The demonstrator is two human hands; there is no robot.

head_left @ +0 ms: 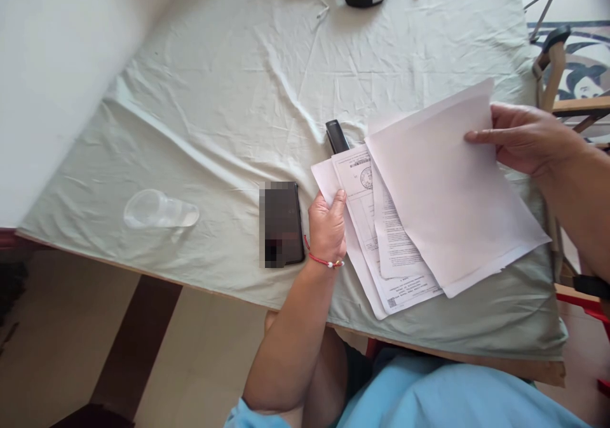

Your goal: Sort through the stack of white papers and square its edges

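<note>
Shirt (443, 393): blue, at the lower edge. Papers (419, 196): one fanned bunch, held over the front of a pale, wrinkled cloth (229, 104). Left hand (328, 228), red bracelet (326, 263) at wrist: grasping the left edge of the printed sheets (400, 247), thumb on top. Right hand (527, 136): pinching the overlapping blank sheets (457, 193), thumb on top. Phone (283, 221): dark, just left of the left hand. Black object (336, 136): partly hidden by papers. Cup (159, 210): clear, farther left.
</note>
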